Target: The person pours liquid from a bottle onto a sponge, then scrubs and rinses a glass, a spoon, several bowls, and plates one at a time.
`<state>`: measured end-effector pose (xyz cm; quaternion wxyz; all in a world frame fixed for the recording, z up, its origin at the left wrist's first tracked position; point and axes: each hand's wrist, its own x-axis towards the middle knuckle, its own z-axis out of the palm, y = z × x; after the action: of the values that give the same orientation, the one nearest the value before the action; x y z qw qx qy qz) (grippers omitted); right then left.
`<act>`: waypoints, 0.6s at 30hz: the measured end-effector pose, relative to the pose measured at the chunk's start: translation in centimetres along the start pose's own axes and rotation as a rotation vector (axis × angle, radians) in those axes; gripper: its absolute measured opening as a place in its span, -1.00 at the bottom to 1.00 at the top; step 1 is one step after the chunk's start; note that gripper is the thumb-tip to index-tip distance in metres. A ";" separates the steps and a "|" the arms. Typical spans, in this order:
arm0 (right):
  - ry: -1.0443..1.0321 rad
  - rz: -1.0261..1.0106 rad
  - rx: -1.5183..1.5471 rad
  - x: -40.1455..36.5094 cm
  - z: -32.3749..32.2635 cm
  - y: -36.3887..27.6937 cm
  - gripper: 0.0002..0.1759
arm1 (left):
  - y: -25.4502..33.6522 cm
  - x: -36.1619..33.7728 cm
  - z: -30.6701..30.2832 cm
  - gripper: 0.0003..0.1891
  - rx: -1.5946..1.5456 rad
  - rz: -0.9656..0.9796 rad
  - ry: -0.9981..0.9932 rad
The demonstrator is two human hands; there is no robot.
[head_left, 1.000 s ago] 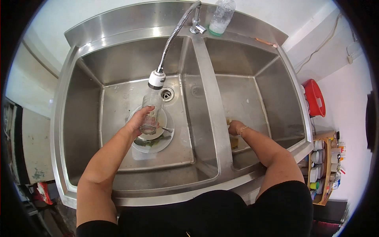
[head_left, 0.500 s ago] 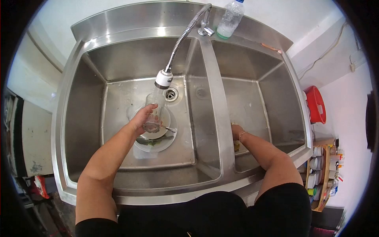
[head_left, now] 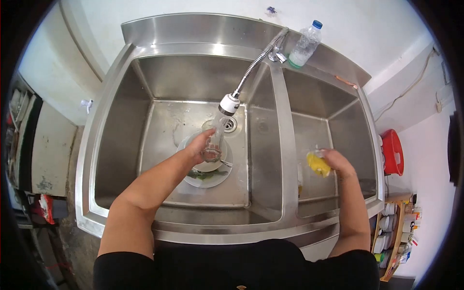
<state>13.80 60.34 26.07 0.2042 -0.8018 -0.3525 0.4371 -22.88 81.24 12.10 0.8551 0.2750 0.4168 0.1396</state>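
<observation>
My left hand [head_left: 199,146] is closed around a clear drinking glass [head_left: 212,152], tilted under the white tap nozzle [head_left: 229,104]. Whether water is running into it is hard to tell. Below the glass, plates [head_left: 209,181] with green leafy scraps and a piece of cutlery [head_left: 225,163] lie in the left basin [head_left: 179,113]. Over the right basin [head_left: 309,128], my right hand [head_left: 338,162] grips a yellow sponge [head_left: 319,165] with whitish, foam-like patches. Its fingertips are partly blurred.
A metal divider [head_left: 287,145] separates the basins. The tap's flexible hose [head_left: 258,60] arches over the left basin. A plastic bottle [head_left: 304,46] stands on the back ledge. To the right are a red basin [head_left: 393,152] and a dish rack [head_left: 390,237].
My right hand has come up from the bottom of the right basin with the yellow sponge. My left hand still holds the glass near the nozzle. The camera view has shifted.
</observation>
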 end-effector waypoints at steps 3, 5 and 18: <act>0.093 -0.243 0.359 -6.5 3.3 -7.1 -0.70 | 0.0 -0.7 1.3 -0.45 0.026 0.077 0.036; -0.036 -0.564 0.318 -8.2 7.0 -10.2 -0.63 | 0.1 -1.0 2.4 -0.45 -0.112 0.109 0.201; 0.595 -0.444 -0.137 0.7 29.0 -14.8 -0.76 | 2.0 0.2 -0.7 -0.55 -0.241 0.124 0.179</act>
<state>-16.14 71.27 19.62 0.3334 -0.8096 -0.4714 0.1059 -23.31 83.19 12.76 0.8310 0.1823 0.4537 0.2651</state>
